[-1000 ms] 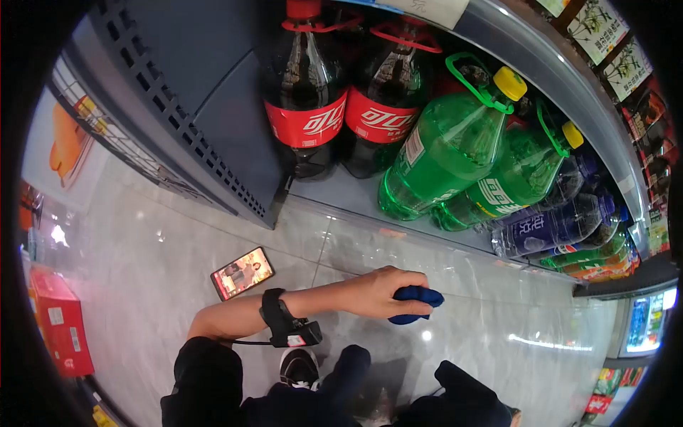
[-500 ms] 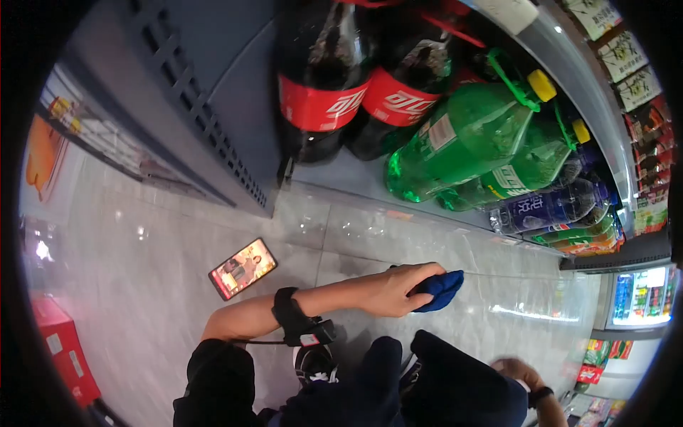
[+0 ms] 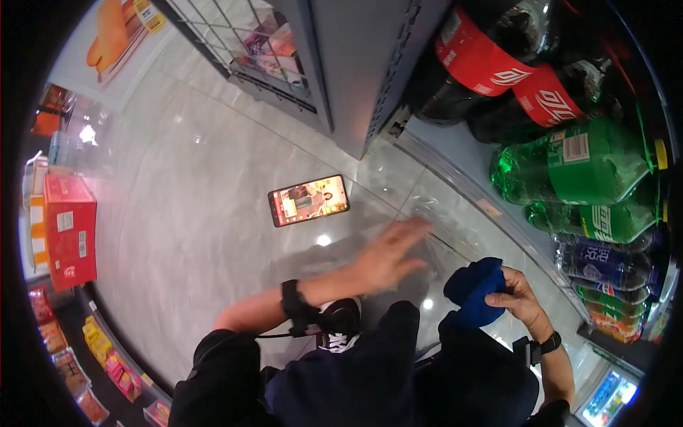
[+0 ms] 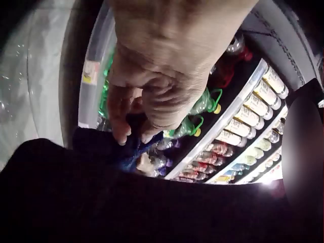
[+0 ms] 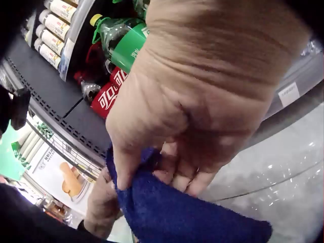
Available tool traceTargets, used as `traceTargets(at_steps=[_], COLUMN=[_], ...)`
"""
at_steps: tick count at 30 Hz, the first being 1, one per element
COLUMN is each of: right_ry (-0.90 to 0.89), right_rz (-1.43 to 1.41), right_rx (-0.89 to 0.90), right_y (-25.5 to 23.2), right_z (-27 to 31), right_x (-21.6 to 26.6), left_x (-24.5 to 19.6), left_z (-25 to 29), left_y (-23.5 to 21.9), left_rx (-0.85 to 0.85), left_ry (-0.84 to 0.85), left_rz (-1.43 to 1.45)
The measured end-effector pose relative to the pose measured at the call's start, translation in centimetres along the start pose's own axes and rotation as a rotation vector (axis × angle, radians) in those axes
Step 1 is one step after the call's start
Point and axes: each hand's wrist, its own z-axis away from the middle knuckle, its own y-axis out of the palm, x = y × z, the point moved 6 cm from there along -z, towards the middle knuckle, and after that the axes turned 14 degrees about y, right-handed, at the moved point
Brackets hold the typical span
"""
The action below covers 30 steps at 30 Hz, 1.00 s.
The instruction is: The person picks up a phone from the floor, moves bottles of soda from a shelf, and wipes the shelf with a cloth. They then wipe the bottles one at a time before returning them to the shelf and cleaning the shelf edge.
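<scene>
A dark blue cloth point(image 3: 475, 292) hangs folded from my right hand point(image 3: 521, 300), whose thumb lies over it while the fingers go behind. The right wrist view shows the fuzzy cloth point(image 5: 187, 212) pinched under the thumb of my right hand point(image 5: 202, 106). Blurred by motion, my left hand point(image 3: 391, 257) has its fingers spread in the head view and stands apart from the cloth. In the left wrist view, the fingertips of my left hand point(image 4: 157, 86) overlap dark blue fabric.
A lit phone point(image 3: 309, 201) lies on the grey tiled floor point(image 3: 185, 213). At the right, a shelf point(image 3: 455, 146) bears cola bottles point(image 3: 484, 57), green soda bottles point(image 3: 583, 160) and purple-labelled bottles point(image 3: 605, 260). A red box point(image 3: 70, 231) stands at the far left. Snack packs point(image 3: 103, 349) line a lower-left shelf.
The cloth has passed from my left hand to my right, which has come up from the lower right. My left hand has let go and spread its fingers. The view has turned leftward.
</scene>
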Motion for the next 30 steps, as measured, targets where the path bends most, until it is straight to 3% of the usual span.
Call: traceTargets(at_steps=[2, 4, 7, 9, 12, 15, 21, 23, 24, 26, 30], right_ry=[0.002, 0.006, -0.01, 0.002, 0.003, 0.001, 0.04, 0.045, 0.047, 0.054, 0.055], right_rz=[-0.002, -0.005, -0.004, -0.004, -0.017, -0.042, -0.103, -0.089, -0.075, -0.052, -0.001], right_rx=[-0.003, -0.006, -0.013, -0.037, -0.024, -0.067, -0.096, -0.098, -0.102, -0.098, -0.085], right_y=[-0.4, -0.7, -1.2, -1.6, -1.8, -2.8, -3.5, -3.6, -3.5, -3.1, -2.1], right_z=[-0.8, -1.4, -2.0, -2.3, -2.1, -1.5, -1.0, -1.3, -1.4, -1.7, -2.2], right_x=[-0.7, -1.3, -1.7, -2.0, -2.2, -3.5, -5.5, -6.0, -6.1, -5.7, -4.7], left_x=[3.4, 5.9, 7.5, 8.2, 7.0, 5.8, 11.1, 12.3, 13.0, 13.3, 13.7], left_z=[5.3, 9.0, 10.8, 10.6, 8.4, 7.4, 9.1, 9.8, 10.2, 10.2, 10.6], left_y=[-2.1, -4.2, -5.4, -3.8, 0.3, 1.1, -7.2, -9.2, -10.3, -10.9, -10.7], left_rx=[-0.076, 0.043, -0.036, -0.028, 0.12, 0.188, 0.188, 0.369, 0.369, 0.398, 0.459], left_ry=[-0.16, -0.443, -0.617, -0.58, -0.38, -0.259, -0.404, -0.541, -0.544, -0.398, -0.519], left_rz=[-0.332, -0.674, -0.741, -0.787, -0.574, -0.515, -0.687, -0.676, -0.678, -0.511, -0.477])
